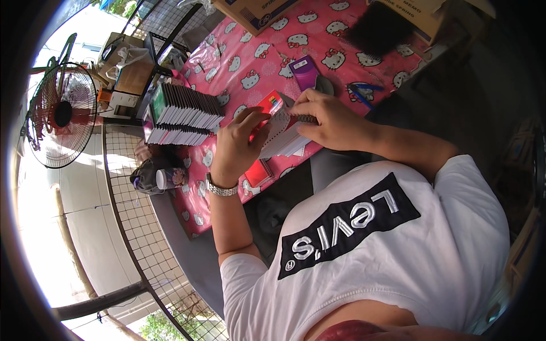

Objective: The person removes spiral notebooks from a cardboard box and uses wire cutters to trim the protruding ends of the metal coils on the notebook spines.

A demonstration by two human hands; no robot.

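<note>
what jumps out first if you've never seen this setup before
The eye lands on the two hands meeting at the middle of the pink cartoon-cat tablecloth: the left hand and the right hand both grip a small spiral-bound notebook with a red cover. Just left of them a long stack of notebooks stands in rows at the table edge. Further left, beyond a wire fence, a red fan sits in bright sunlight.

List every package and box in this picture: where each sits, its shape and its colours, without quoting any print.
Cardboard box: top edge of the pink table, rectangular, brown with a blue and white label.
Second cardboard box: top right, brown, partly hidden.
Purple packet: on the cloth above the right hand, small, rectangular.
</note>
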